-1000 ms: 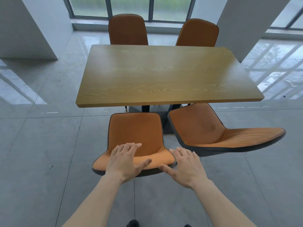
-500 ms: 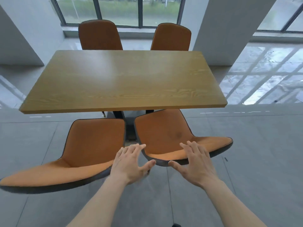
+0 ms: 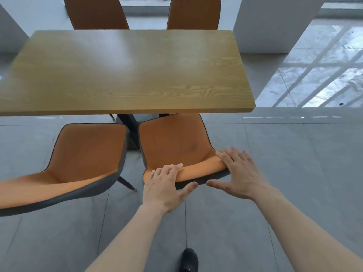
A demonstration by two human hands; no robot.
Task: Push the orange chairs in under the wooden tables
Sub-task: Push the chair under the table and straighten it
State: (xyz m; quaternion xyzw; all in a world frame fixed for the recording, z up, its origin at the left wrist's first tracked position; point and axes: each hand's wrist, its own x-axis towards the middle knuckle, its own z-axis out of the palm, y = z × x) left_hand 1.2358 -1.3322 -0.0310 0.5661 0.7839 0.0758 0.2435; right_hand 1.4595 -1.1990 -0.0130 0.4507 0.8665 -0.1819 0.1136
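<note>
A wooden table [image 3: 127, 71] stands in front of me. Two orange chairs sit on its near side. The right orange chair [image 3: 174, 142] has its seat partly under the table edge. My left hand [image 3: 165, 185] rests with spread fingers on the left part of its backrest top. My right hand [image 3: 237, 171] lies flat on the right corner of that backrest, fingers apart. The left orange chair [image 3: 86, 154] stands beside it, its backrest reaching to the frame's left edge. Two far orange chairs [image 3: 96, 12] [image 3: 193, 13] stand behind the table.
White pillars [image 3: 275, 24] stand at the back right and back left. The grey tiled floor [image 3: 294, 173] stretches to the right. A dark table base [image 3: 127, 124] shows between the near chairs. My black shoe [image 3: 188, 260] is at the bottom.
I have stepped right from the left near chair. Both hands, which hovered short of the right chair's backrest, now rest on its top edge.
</note>
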